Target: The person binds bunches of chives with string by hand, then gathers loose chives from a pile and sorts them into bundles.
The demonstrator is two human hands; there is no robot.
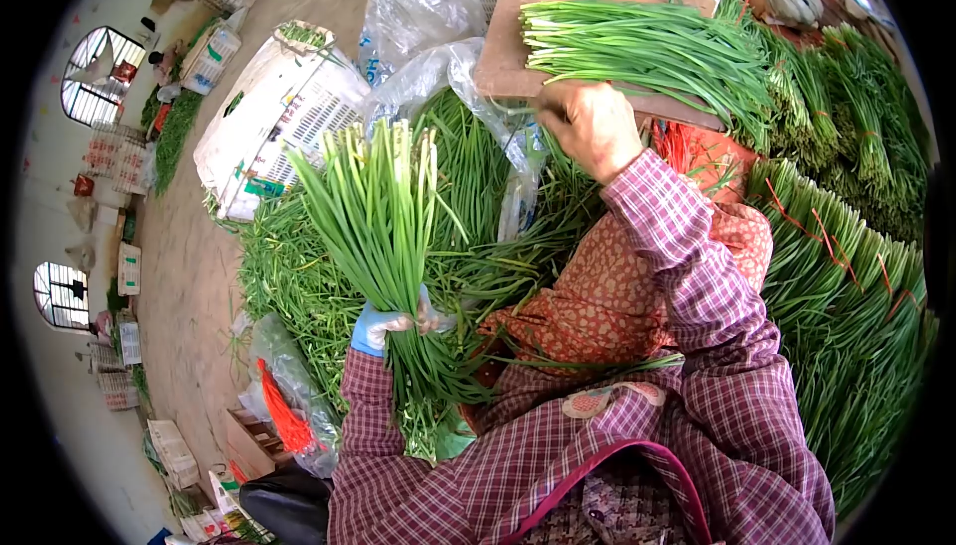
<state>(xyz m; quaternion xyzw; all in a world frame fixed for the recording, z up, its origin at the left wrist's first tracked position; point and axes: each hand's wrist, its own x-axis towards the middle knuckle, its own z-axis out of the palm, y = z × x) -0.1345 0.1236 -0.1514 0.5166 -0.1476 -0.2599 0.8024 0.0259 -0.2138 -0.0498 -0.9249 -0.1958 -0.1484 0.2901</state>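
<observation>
My left hand (396, 324), in a whitish glove with a blue cuff, is wrapped round a bunch of garlic chives (373, 216). The pale cut ends point up and away from me, and the green leaves hang below my fist. My bare right hand (590, 127) is at the near edge of a brown board (510, 32), its fingers curled together. Whether anything small is between those fingers is hidden. On the board, just beyond that hand, lies a flat pile of chives (637, 47) with its pale ends to the left.
Loose chives (299, 281) are heaped in front of me, partly in a clear plastic bag (423, 22). Bundles tied with red strings (827, 246) are stacked to my right. A white crate (289, 112) stands ahead on the left. Orange-red ties (284, 410) lie at lower left.
</observation>
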